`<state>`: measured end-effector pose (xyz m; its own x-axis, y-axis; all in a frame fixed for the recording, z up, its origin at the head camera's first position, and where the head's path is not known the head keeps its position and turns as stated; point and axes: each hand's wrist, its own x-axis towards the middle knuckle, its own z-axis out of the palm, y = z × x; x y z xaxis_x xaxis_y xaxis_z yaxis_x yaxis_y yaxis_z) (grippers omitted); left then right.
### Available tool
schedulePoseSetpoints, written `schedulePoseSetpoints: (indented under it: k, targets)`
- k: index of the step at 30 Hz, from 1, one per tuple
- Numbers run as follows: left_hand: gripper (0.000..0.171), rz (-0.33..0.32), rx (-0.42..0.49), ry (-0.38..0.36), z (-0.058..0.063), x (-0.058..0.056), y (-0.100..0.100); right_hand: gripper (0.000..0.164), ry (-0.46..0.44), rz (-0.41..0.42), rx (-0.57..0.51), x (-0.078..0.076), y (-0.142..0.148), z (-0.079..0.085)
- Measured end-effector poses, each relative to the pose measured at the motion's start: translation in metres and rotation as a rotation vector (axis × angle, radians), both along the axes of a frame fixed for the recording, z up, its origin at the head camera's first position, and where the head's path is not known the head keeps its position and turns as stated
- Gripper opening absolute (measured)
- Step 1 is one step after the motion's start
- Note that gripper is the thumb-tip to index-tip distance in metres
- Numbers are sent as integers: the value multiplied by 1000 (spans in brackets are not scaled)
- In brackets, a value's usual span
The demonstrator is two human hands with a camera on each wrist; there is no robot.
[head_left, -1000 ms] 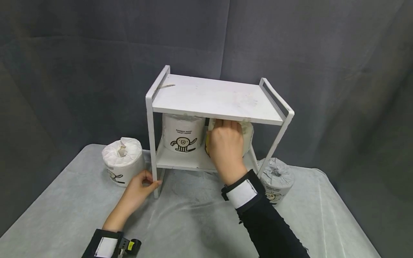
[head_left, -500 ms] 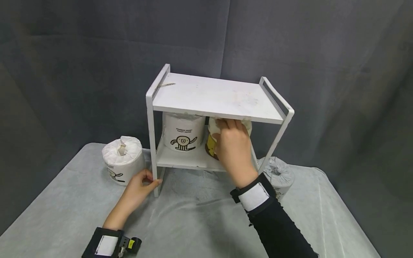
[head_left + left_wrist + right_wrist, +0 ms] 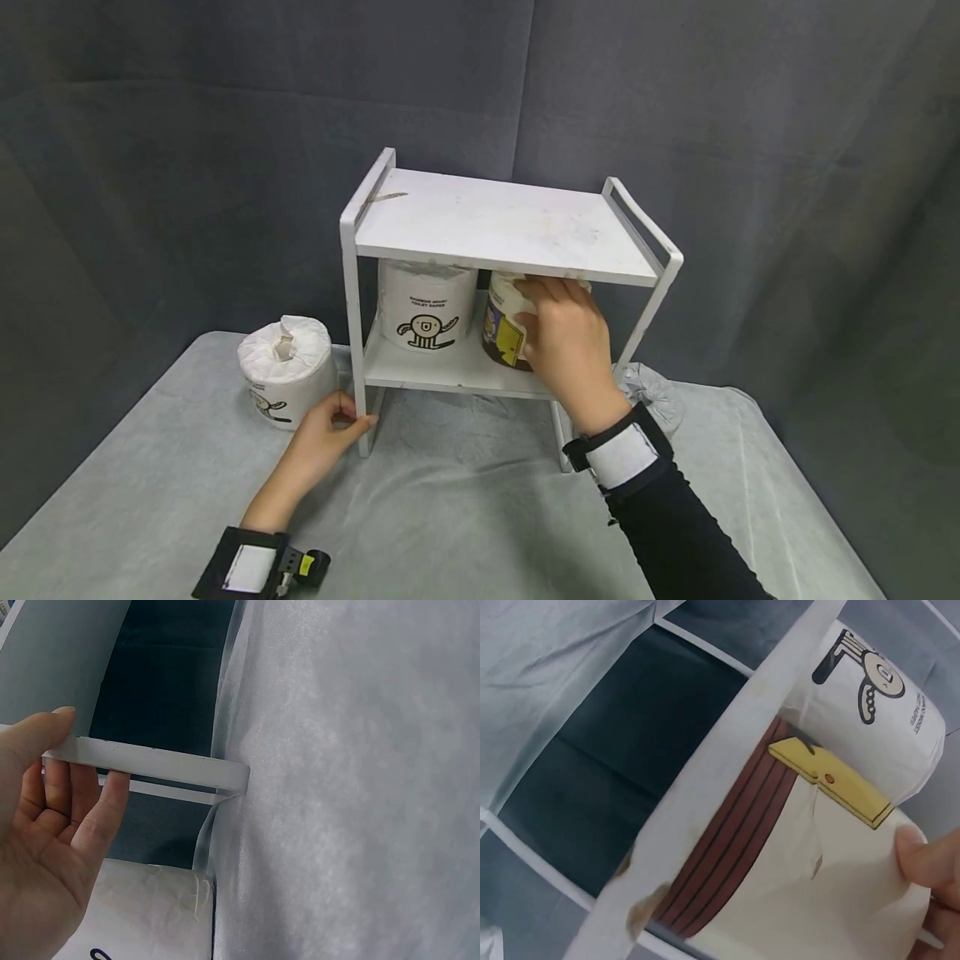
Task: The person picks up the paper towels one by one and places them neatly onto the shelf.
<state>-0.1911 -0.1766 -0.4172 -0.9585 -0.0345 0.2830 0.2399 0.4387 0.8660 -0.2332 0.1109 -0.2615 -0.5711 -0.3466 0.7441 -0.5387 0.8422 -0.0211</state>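
Rack (image 3: 510,221) stood on the grey cloth (image 3: 450,517), in front of the dark backdrop (image 3: 247,183). Left hand (image 3: 324,437) was low at the rack's front left leg (image 3: 352,325); thumb and fingers pinched the leg from opposite faces, as seen in the left wrist view. Right hand (image 3: 566,342) reached in at the rack's open front, right of centre, beneath the upper shelf. Its fingers gripped the brown roll (image 3: 504,332), thumb pressed to the cream side of the wrapper; the other fingertips were partly hidden.

Brown roll: upright at the rack's lower shelf (image 3: 450,377), right half, with the yellow-and-brown print facing forward and left. Whether its full weight bore on the shelf could not be told. White roll (image 3: 427,312): upright in the rack's lower left half, close beside the brown roll; contact unclear. Left roll (image 3: 288,375): on the cloth, just outside the rack's left side. Right roll (image 3: 651,396): outside the rack's right side, partly hidden by the right sleeve (image 3: 682,533).
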Motion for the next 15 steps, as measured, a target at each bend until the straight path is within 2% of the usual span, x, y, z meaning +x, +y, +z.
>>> schedulePoseSetpoints:
  k: [10, 15]
  targets:
    - [16, 5, -3, -2, -1, -2, 1, 42, -2, 69, 26, -3, 13, 2]
    - [17, 5, -8, -4, -1, -1, 0, 42, -55, 89, 7, -1, 13, 3]
